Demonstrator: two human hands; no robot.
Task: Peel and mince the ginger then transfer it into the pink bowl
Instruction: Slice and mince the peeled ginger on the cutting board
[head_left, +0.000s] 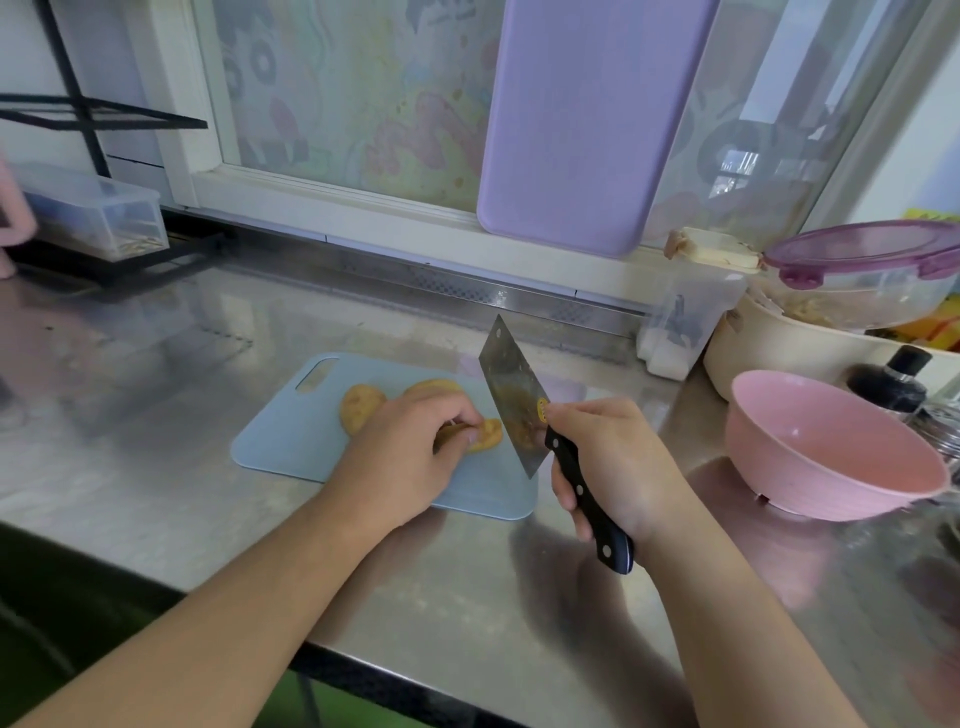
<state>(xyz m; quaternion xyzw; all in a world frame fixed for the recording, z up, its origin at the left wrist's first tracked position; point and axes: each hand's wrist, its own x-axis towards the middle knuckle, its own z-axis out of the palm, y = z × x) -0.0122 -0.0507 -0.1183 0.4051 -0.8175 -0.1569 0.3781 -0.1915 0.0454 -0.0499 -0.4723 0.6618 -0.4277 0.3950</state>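
Observation:
A light blue cutting board (291, 441) lies on the steel counter. On it are yellow ginger pieces: one slice (359, 406) at the left, another (432, 387) behind my left hand, and a piece (488, 435) under my fingertips. My left hand (415, 447) pinches that piece against the board. My right hand (608, 462) grips the black handle of a cleaver (511, 395), whose blade stands on edge just right of the held ginger, with ginger bits stuck to it. The pink bowl (831, 447) stands empty at the right.
A purple board (582, 130) leans on the window behind. At the back right are a clear jar (691, 306), a cream pot (769, 353), a lidded container (862, 270) and a dark bottle (898, 379). A clear box (98, 208) sits on a black rack at left.

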